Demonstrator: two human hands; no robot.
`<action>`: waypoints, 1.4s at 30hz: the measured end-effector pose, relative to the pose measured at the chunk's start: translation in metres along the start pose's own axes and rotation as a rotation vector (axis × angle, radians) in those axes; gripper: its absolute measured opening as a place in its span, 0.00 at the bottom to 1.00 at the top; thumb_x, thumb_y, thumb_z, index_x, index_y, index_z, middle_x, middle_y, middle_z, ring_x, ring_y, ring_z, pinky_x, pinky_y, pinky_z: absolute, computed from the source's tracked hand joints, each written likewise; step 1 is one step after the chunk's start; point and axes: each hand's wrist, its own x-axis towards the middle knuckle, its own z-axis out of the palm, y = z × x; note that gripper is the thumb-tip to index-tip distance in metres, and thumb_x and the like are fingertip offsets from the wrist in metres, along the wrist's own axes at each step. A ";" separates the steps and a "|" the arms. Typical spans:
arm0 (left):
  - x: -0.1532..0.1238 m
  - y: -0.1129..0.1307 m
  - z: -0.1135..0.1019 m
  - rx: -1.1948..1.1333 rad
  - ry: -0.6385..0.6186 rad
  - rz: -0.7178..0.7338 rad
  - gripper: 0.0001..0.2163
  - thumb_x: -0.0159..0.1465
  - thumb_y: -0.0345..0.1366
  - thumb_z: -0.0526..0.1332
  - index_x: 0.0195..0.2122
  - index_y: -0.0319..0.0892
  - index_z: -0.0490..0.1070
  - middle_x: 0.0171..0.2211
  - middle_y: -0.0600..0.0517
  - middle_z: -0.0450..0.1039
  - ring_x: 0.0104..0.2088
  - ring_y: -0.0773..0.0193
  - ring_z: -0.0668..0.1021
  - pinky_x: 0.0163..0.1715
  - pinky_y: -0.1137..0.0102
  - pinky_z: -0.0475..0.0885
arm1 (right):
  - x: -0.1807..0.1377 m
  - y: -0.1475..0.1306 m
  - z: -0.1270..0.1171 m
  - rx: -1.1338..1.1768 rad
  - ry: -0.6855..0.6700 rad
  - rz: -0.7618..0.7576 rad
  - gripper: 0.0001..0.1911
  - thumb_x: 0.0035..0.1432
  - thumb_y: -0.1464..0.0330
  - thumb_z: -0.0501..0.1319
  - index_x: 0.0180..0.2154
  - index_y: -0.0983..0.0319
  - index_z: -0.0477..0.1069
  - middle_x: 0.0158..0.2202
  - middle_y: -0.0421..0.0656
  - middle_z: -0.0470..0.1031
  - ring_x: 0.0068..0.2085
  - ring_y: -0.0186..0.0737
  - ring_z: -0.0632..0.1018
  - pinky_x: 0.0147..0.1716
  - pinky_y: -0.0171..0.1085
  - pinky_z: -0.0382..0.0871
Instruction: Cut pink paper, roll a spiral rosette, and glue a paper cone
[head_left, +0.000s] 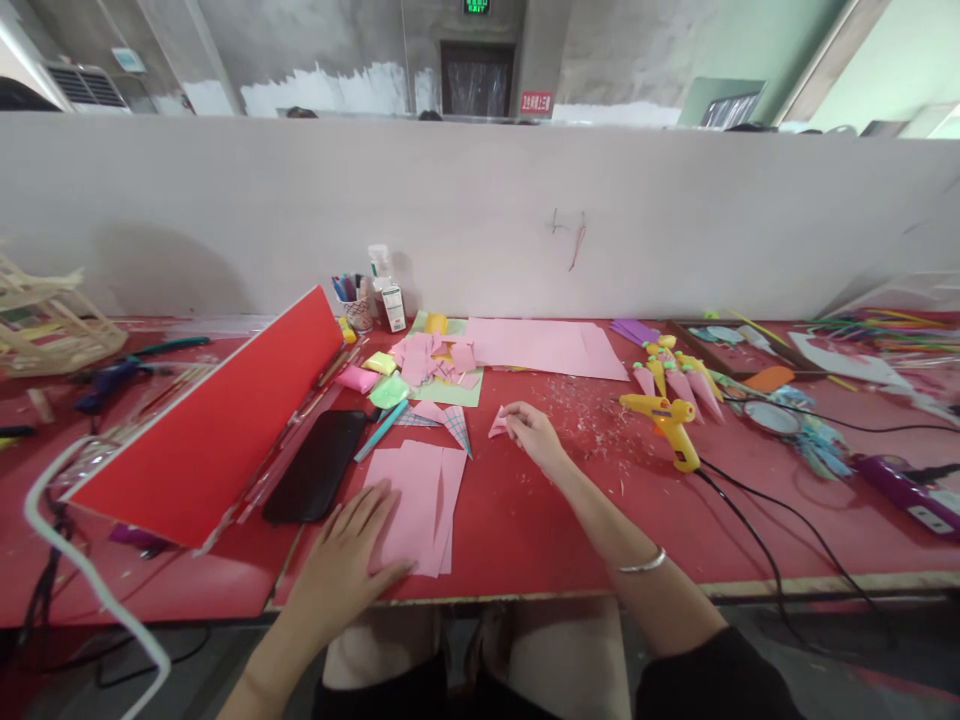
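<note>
My left hand (352, 540) lies flat with fingers stretched over the left edge of some pink paper sheets (420, 500), stacked near the table's front edge. Between the thumb and fingers of my right hand (531, 428) is a small piece of pink paper (498, 424), pinched just above the red tabletop. Left of it, beyond the sheets, lie a pink paper cone (430, 411) and checked paper pieces (456, 425). A teal pen (382, 430) rests beside a black phone (319, 468).
A yellow hot glue gun (664, 415) with a black cord stands at right, near small pink cones (682, 385). A red board (217, 430) leans at left. Larger pink sheets (544, 345), paper scraps (431, 360) and a pen cup (357, 312) are along the partition (480, 220).
</note>
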 end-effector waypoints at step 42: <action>-0.002 0.029 -0.007 -0.552 0.676 -0.263 0.12 0.59 0.36 0.48 0.42 0.45 0.65 0.45 0.45 0.59 0.42 0.57 0.68 0.42 0.61 0.65 | -0.057 -0.011 0.020 -1.228 -0.282 -1.059 0.26 0.52 0.71 0.54 0.53 0.58 0.53 0.51 0.49 0.61 0.50 0.43 0.64 0.46 0.40 0.62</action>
